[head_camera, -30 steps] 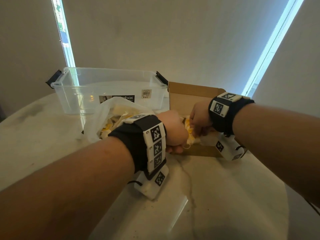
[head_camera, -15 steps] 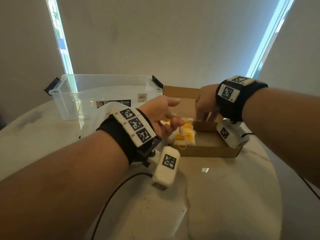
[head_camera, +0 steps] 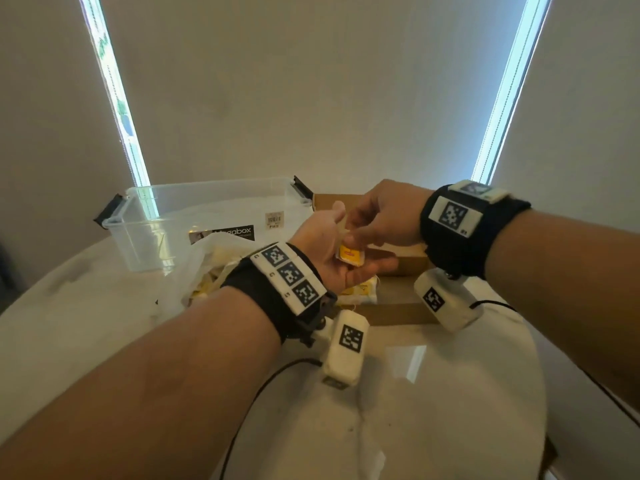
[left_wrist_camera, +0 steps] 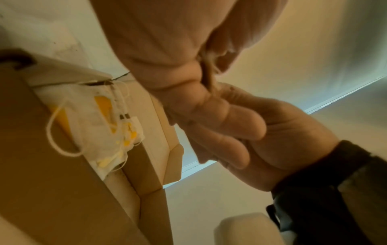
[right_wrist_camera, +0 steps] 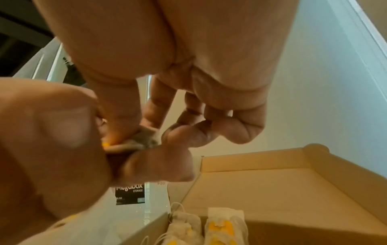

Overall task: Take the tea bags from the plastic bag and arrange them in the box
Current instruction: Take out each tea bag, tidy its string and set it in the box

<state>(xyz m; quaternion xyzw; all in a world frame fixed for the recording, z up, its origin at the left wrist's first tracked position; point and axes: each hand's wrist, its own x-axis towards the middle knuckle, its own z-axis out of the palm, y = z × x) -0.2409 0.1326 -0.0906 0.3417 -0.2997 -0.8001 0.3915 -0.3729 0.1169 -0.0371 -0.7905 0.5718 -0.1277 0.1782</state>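
My left hand (head_camera: 330, 247) is palm up above the cardboard box (head_camera: 398, 311), its fingers curled under a tea bag with a yellow tag (head_camera: 350, 254). From above, my right hand (head_camera: 363, 233) pinches the same tea bag (right_wrist_camera: 130, 144) with thumb and fingertips. A few tea bags (head_camera: 360, 291) lie at the left end of the box (right_wrist_camera: 272, 182), white with yellow tags and strings (left_wrist_camera: 104, 126). The crumpled plastic bag (head_camera: 207, 265), with more yellow-tagged bags inside, sits left of the box behind my left wrist.
A clear plastic storage bin (head_camera: 207, 216) with black latches stands behind the plastic bag, touching the box's back left corner. The round pale table (head_camera: 433, 393) ends at a curved edge on the right. A black cable (head_camera: 263, 382) runs from my left wrist camera.
Both hands have risen from inside the box. My left hand turned palm up, and my right hand came over from the box's back to pinch the tea bag in it.
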